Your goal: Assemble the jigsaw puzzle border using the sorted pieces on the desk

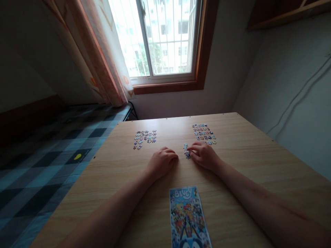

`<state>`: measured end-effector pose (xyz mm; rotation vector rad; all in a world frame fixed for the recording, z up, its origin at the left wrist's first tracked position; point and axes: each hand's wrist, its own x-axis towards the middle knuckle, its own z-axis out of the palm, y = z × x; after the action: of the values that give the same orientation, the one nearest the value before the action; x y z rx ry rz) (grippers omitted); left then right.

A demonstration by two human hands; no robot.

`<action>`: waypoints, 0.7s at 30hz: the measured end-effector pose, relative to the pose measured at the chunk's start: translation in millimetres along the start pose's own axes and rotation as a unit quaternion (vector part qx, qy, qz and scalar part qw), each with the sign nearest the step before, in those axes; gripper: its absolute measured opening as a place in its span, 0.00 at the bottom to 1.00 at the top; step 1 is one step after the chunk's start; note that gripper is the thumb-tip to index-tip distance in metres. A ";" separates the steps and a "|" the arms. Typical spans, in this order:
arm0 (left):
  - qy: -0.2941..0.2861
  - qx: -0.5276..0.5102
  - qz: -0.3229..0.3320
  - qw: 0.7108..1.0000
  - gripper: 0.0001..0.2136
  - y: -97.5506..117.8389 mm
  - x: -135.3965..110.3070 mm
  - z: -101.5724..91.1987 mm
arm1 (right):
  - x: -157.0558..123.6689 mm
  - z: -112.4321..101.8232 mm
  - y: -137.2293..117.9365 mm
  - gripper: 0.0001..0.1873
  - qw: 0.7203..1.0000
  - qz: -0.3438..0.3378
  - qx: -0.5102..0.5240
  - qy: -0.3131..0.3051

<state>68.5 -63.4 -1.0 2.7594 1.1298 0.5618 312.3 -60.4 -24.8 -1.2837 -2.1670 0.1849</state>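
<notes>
Pale wood-grain tabletop, window past its far edge; all places taken from the Bluey sheet, which lies flat on the near part, title end pointing away, lower end cut off by the view. Straight beyond the sheet: a short strip of puzzle pieces, narrow, pale blue at its far end, darker at the near one. Right hand beyond the sheet and slightly to its right, palm down, thumb and fingers drawn close at the strip's right side, tips at its edge (too small to tell whether a piece is pinched). Left hand beyond the sheet and a little to its left, resting on the wood, fingers bent and lying together, just apart from the strip; cannot tell whether it holds anything. Farther beyond the sheet, to the left: left group of pieces, rows at the far side, a short column running nearer. Farther beyond, to the right: right group of pieces, close rows just past the right hand. Well left of the sheet, beside the wood: bed under a checked cover, curtain past it.
</notes>
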 end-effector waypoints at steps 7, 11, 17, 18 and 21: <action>-0.001 -0.027 0.028 0.999 0.10 1.9 -0.5 5.3 | -1.6 7.1 5.9 0.10 0.998 -0.054 -0.035 0.007; 0.015 -0.046 0.010 0.999 0.09 6.6 -1.3 6.7 | -2.3 8.3 7.6 0.12 0.998 -0.055 -0.019 0.020; 0.038 -0.085 -0.009 0.996 0.13 11.5 -1.7 10.3 | -1.4 6.7 3.2 0.07 0.994 -0.105 0.001 0.043; 0.040 -0.094 -0.013 0.995 0.14 11.1 -1.6 12.1 | -1.2 6.9 2.1 0.06 0.992 -0.117 0.007 0.040; 0.044 -0.109 -0.023 0.993 0.18 10.2 -1.1 16.4 | -0.6 8.0 -0.1 0.05 0.989 -0.143 0.029 0.029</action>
<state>80.6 -70.8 -14.2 2.5404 1.0756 0.7593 307.9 -59.6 -31.5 -0.9211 -2.2488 0.0900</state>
